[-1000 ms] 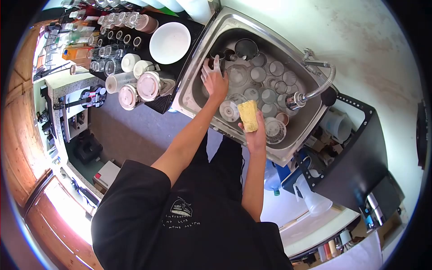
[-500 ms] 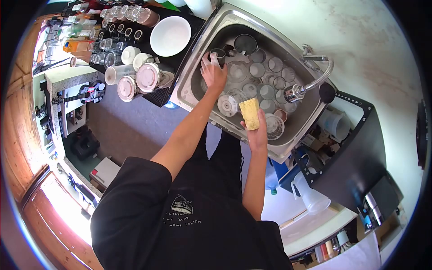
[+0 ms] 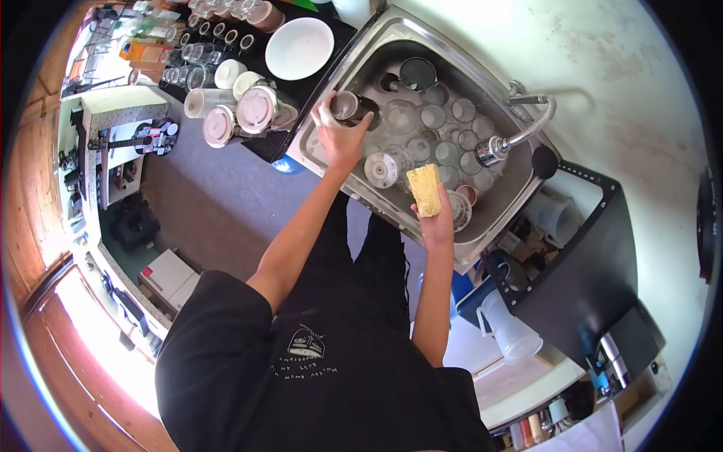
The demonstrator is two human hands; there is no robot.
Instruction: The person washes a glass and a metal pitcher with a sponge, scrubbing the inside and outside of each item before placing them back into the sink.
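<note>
One yellow sponge (image 3: 424, 190) juts beyond the right hand's grip (image 3: 437, 217)

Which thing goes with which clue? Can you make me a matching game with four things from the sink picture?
Things:
1. sponge
2. dark cup
3. white bowl
4. tap

Clues:
A. silver, reaching over the sink
B. in the left hand
C. yellow, in the right hand
D. on the black surface

Pairs: 1-C, 2-B, 3-D, 4-A
</note>
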